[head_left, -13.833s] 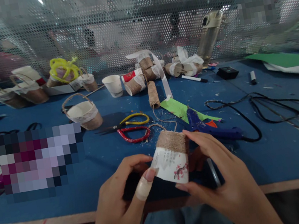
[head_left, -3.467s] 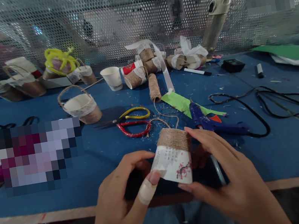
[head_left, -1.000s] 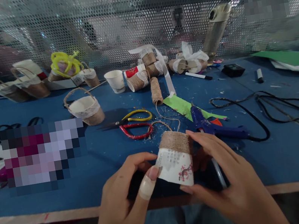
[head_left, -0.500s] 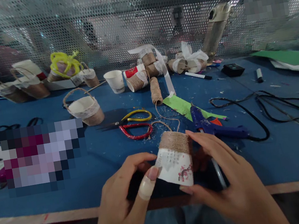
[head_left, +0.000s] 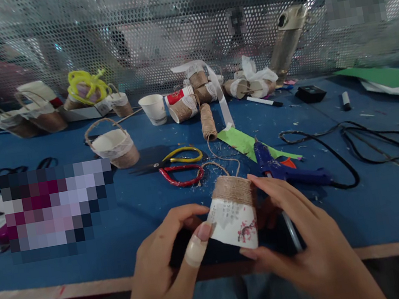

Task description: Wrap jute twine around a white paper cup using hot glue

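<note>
Leaning a bit over the blue table (head_left: 138,221) near its tan front edge (head_left: 92,285), the paper cup (head_left: 233,220) is pinched in the fingers of the left hand (head_left: 161,263) and the right hand (head_left: 309,233), with scissors (head_left: 163,164) and a glue gun (head_left: 283,172) crowding the far side and more room off left. Its narrow, twine-wrapped end (head_left: 232,189) points up and away along the long axis, wide rim (head_left: 234,243) nearest. Some right fingers hide behind it, and it's kinda hard to tell if it touches the table.
</note>
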Motion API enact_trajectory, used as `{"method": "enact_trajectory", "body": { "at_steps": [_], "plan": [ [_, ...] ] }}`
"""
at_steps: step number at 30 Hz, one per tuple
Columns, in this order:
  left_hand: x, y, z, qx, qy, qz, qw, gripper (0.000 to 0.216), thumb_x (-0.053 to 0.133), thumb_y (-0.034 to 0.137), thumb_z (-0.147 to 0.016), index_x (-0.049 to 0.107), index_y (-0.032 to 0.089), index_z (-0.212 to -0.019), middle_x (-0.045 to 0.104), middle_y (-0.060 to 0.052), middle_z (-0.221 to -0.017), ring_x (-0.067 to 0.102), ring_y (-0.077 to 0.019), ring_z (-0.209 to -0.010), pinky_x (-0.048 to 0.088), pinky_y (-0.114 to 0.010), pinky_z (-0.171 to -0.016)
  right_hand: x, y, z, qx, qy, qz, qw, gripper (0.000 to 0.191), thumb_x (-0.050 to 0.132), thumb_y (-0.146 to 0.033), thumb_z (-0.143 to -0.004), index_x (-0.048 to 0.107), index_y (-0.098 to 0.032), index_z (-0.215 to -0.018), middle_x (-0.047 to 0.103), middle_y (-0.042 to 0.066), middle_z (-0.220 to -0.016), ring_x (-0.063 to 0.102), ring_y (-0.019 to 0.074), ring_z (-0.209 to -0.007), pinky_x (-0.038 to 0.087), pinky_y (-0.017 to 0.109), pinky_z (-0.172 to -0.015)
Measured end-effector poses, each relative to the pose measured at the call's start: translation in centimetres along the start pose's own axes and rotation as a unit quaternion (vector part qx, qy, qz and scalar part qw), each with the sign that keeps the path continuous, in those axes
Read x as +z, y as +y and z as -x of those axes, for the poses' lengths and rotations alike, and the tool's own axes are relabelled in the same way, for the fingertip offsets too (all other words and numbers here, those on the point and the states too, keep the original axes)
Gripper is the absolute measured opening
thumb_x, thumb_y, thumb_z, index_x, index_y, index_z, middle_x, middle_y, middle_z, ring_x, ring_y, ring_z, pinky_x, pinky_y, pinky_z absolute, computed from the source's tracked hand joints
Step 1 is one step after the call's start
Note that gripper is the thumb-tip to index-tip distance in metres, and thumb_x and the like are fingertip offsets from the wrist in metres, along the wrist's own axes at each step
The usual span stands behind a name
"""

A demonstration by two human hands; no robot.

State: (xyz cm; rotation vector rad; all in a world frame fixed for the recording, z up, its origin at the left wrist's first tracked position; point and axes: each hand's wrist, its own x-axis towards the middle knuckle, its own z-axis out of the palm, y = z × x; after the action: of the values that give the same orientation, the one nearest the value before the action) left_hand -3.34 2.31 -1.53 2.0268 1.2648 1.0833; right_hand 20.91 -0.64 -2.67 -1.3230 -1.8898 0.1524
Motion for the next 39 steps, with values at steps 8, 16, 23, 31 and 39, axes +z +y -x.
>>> {"method": "enact_trajectory", "body": {
  "at_steps": [8,16,23,31,39],
  "plan": [
    [0.26,-0.04,0.04,-0.003,0.005,0.003,1.000,0.012,0.062,0.036,-0.115,0.073,0.039,-0.118,0.083,0.013,-0.093,0.079,-0.0072,-0.077,0.057,-0.011,-0.073,0.08,-0.09,-0.15,-0.004,0.005,-0.003,1.000,0.064,0.066,-0.056,-0.107,0.049,-0.023,-0.160,0.074,0.013,-0.130,0.079,0.0153,-0.081,0.072,0.024,-0.074],
    [0.12,-0.02,0.13,0.000,0.010,-0.005,1.000,0.011,0.063,0.039,-0.115,0.074,0.038,-0.118,0.084,0.012,-0.094,0.079,-0.0080,-0.078,0.058,-0.010,-0.074,0.02,0.00,-0.14,-0.014,0.007,-0.015,1.000,0.064,0.068,-0.052,-0.108,0.048,-0.023,-0.162,0.073,0.014,-0.144,0.084,0.0181,-0.108,0.071,0.022,-0.090],
    [0.10,-0.12,0.16,0.001,0.011,-0.007,1.000,0.012,0.064,0.041,-0.114,0.074,0.036,-0.118,0.085,0.009,-0.095,0.081,-0.0106,-0.078,0.060,-0.013,-0.071,0.08,0.21,0.16,-0.023,0.005,-0.023,0.999,0.070,0.073,-0.039,-0.104,0.045,-0.027,-0.167,0.069,0.011,-0.160,0.072,0.0218,-0.144,0.068,0.024,-0.105],
    [0.14,-0.01,0.10,-0.003,0.009,-0.008,1.000,0.011,0.065,0.041,-0.114,0.071,0.036,-0.121,0.084,0.009,-0.094,0.083,-0.0113,-0.083,0.062,-0.014,-0.073,0.40,0.18,0.64,0.016,-0.011,-0.059,0.998,0.084,0.068,-0.018,-0.098,0.037,-0.038,-0.174,0.059,0.004,-0.173,0.064,0.0212,-0.154,0.062,0.036,-0.121],
    [0.03,-0.21,0.26,0.000,0.003,-0.012,1.000,0.009,0.064,0.040,-0.114,0.068,0.040,-0.123,0.083,0.012,-0.095,0.082,-0.0090,-0.083,0.060,-0.011,-0.074,0.54,0.32,0.65,0.015,-0.016,-0.066,0.998,0.091,0.066,-0.012,-0.096,0.033,-0.042,-0.176,0.055,-0.002,-0.177,0.053,0.0182,-0.164,0.058,0.033,-0.125]
  ]
}}
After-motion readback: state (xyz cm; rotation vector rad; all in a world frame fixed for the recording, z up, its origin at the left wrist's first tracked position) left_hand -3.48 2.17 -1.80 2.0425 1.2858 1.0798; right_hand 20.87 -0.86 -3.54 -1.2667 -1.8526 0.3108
